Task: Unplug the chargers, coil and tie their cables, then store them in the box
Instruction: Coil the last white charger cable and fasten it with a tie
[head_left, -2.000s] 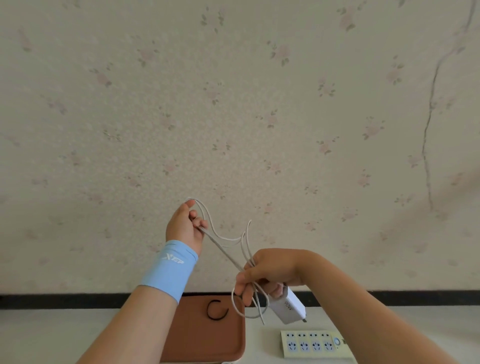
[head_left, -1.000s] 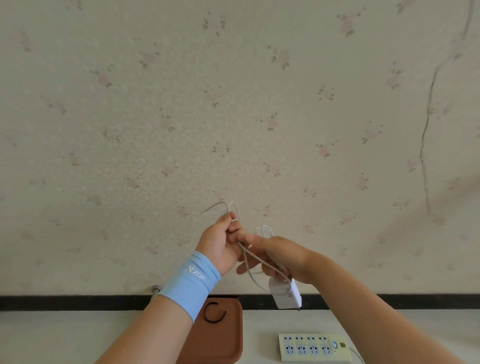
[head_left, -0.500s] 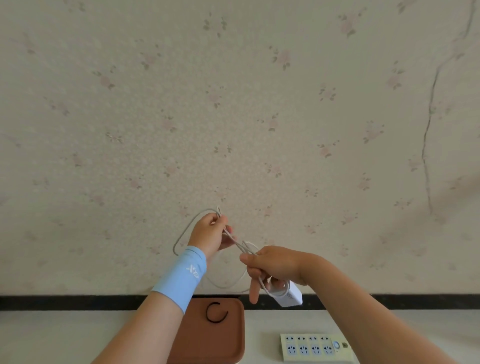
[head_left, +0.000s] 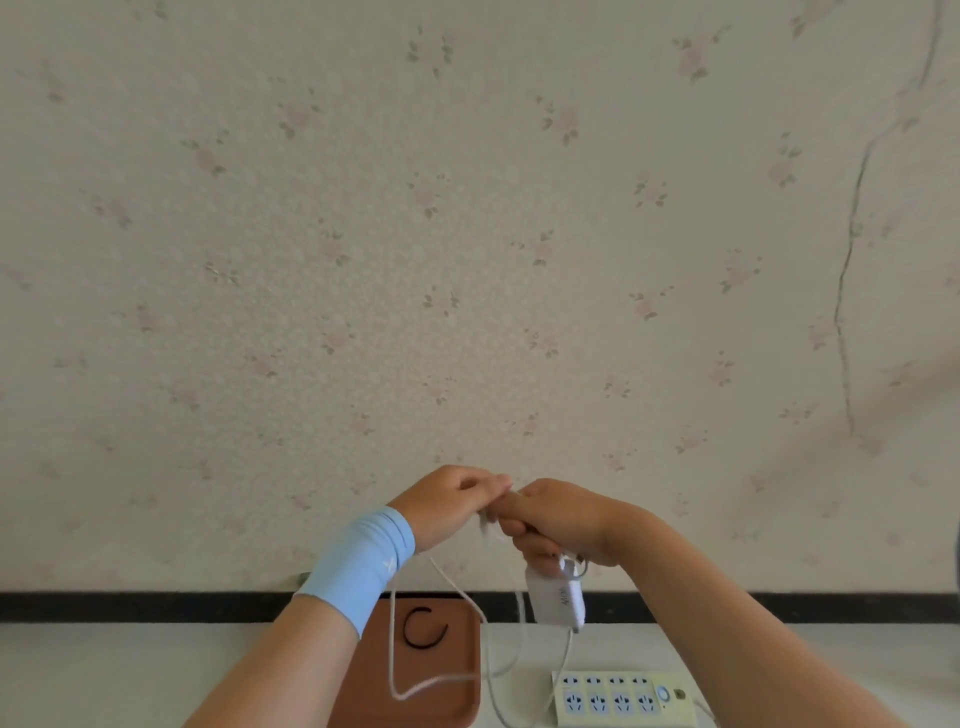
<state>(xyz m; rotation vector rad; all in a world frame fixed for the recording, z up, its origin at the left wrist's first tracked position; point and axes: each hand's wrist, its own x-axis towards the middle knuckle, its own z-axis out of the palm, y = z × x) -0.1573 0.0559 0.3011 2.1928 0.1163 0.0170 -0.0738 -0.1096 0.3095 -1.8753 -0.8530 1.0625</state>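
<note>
Both hands are raised in front of the wall, knuckles nearly touching. My left hand (head_left: 453, 501), with a blue wristband, pinches the white cable (head_left: 441, 680) beside my right hand (head_left: 558, 519). My right hand grips the cable where it joins the white charger (head_left: 557, 598), which hangs below the fingers. Long loops of cable hang down over the brown box (head_left: 462, 712). A black cable tie (head_left: 425, 627) lies inside the box.
A cream power strip (head_left: 623, 699) with blue sockets lies on the white table to the right of the box. A black strip (head_left: 130, 605) runs along the foot of the flowered wall behind the table.
My left hand has come back to meet the right hand. The cable, earlier drawn taut and looped up high between the hands, now hangs down in long slack loops over the box.
</note>
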